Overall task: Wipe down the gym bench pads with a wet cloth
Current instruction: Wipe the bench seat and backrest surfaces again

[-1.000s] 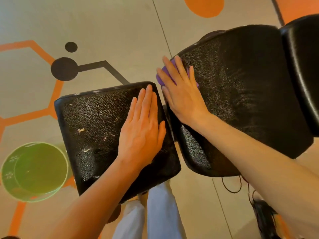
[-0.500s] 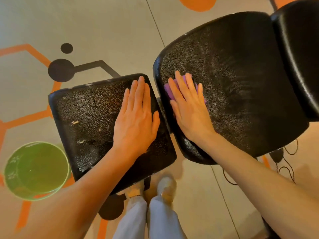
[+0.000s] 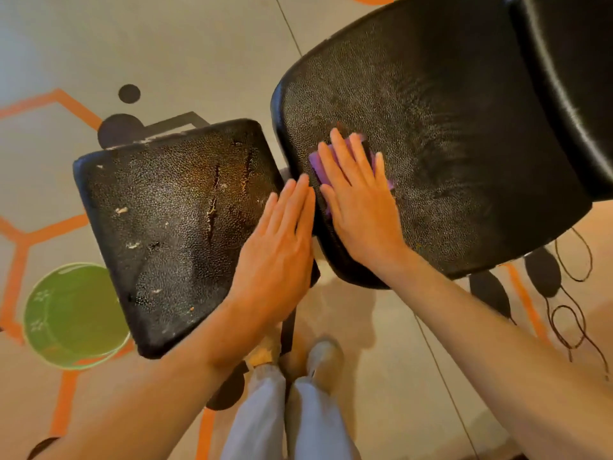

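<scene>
Two black textured bench pads fill the view. The smaller seat pad (image 3: 166, 227) on the left is cracked and flecked with white scraps. The larger back pad (image 3: 447, 134) lies to the right. My right hand (image 3: 358, 200) presses flat, fingers straight, on a purple cloth (image 3: 318, 161) near the back pad's left edge; most of the cloth is hidden under the palm. My left hand (image 3: 278, 250) rests flat on the seat pad's right edge, fingers together and reaching toward the gap between the pads.
A green bucket (image 3: 73, 313) stands on the floor at the lower left beside the seat pad. A third glossy black pad (image 3: 570, 94) sits at the upper right. Dark cords (image 3: 570, 313) lie on the floor at the right. My legs and shoes (image 3: 325, 356) are below.
My right hand has slid the cloth down and inward across the back pad. My left hand has shifted to the seat pad's right edge, uncovering its cracked middle.
</scene>
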Motion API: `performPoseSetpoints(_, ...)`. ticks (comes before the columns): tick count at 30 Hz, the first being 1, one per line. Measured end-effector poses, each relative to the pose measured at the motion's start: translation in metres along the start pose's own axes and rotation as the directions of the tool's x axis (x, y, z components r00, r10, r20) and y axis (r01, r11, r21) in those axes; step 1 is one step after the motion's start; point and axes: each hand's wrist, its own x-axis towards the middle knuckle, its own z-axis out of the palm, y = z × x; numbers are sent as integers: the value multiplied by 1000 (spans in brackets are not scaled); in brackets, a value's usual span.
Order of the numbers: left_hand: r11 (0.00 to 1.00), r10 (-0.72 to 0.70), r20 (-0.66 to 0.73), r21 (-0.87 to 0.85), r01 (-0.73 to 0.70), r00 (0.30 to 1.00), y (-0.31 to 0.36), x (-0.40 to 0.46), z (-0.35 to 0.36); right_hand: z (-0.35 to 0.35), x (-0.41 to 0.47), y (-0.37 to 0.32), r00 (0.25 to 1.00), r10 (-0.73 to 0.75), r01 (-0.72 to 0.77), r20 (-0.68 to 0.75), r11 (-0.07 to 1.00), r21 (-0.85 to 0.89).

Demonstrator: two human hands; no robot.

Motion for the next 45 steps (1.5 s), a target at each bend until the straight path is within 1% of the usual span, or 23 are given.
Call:
performPoseSetpoints(5, 999, 18, 32, 33, -19, 999, 7, -13, 11, -4, -138, 39, 978, -172, 180, 120, 982, -63)
performPoseSetpoints(7, 999, 20, 40, 49, -22, 999, 7, -13, 11, -7, -127, 50, 977, -172, 179, 122, 983, -45)
performPoseSetpoints(10, 999, 12, 61, 49, -15, 998, 7, -13, 9, -11, -61, 35, 993, -110, 111, 49, 994, -8)
performPoseSetpoints(13, 998, 4, 86, 59, -9, 996, 7, -13, 8, -11, -37, 53, 979, -182, 190, 90, 977, -93)
performPoseSetpoints(14, 998, 4, 87, 58, -9, 996, 7, -12, 8, -13, -40, 71, 983, -153, 165, 98, 978, -130)
performPoseSetpoints(16, 998, 0, 87, 55, -5, 996, 7, -12, 7, -17, -52, 99, 996, 71, -62, 62, 989, -134)
performPoseSetpoints(18, 999, 3, 80, 53, -8, 997, 7, -12, 7, -21, -57, 92, 943, 333, -333, -6, 941, -54)
performPoseSetpoints(19, 998, 8, 78, 55, -13, 997, 7, -12, 7, -19, -58, 73, 923, 380, -382, -50, 924, -27)
performPoseSetpoints(20, 998, 12, 77, 53, -16, 997, 7, -12, 7, -13, -61, 48, 934, 353, -354, -64, 935, -10)
performPoseSetpoints(23, 1000, 13, 72, 8, -13, 997, 7, -12, 8, 1, -77, -6, 999, 33, -32, -17, 999, 18)
performPoseSetpoints(25, 1000, 11, 81, 7, -12, 997, 7, -12, 7, 0, -83, 14, 989, -144, 144, 41, 990, -4)
performPoseSetpoints(26, 1000, 9, 86, 7, -10, 996, 7, -12, 6, -2, -87, 34, 985, -165, 167, 48, 986, -24)
performPoseSetpoints(27, 1000, 10, 88, 2, -10, 996, 7, -12, 6, -4, -91, 55, 991, -129, 131, 40, 991, -41)
performPoseSetpoints(29, 1000, 9, 88, -9, -9, 996, 8, -11, 6, -11, -97, 84, 995, 102, -102, 4, 994, -42)
performPoseSetpoints(31, 1000, -2, 88, -31, 5, 996, 7, -12, 7, -13, -95, 72, 924, 375, -375, -73, 927, 21)
performPoseSetpoints(32, 999, -4, 90, -44, 8, 996, 7, -12, 7, -10, -93, 53, 888, 447, -445, -107, 894, 42)
performPoseSetpoints(33, 998, -1, 93, -57, 6, 996, 7, -12, 7, -4, -92, 29, 889, 444, -440, -115, 896, 58)
performPoseSetpoints(34, 997, 5, 98, -76, 2, 995, 6, -12, 7, 1, -92, 6, 917, 381, -374, -120, 924, 76)
performPoseSetpoints(36, 992, 22, 101, -123, -9, 995, 5, -12, 6, 10, -99, -13, 974, 181, -172, -132, 982, 80)
performPoseSetpoints(38, 988, 58, 119, -149, -39, 991, 2, -13, 4, 15, -108, 9, 994, 29, -28, -104, 1000, 11)
performPoseSetpoints(39, 985, 92, 134, -158, -70, 987, 1, -13, 2, 15, -111, 25, 994, 31, -33, -108, 999, -19)
performPoseSetpoints(41, 967, 198, 163, -191, -166, 967, 1, -9, 2, 11, -113, 48, 966, 198, -203, -169, 979, -11)
performPoseSetpoints(45, 897, 414, 162, -239, -372, 896, 9, 8, 4, 10, -105, 37, 814, 543, -521, -206, 840, 154)
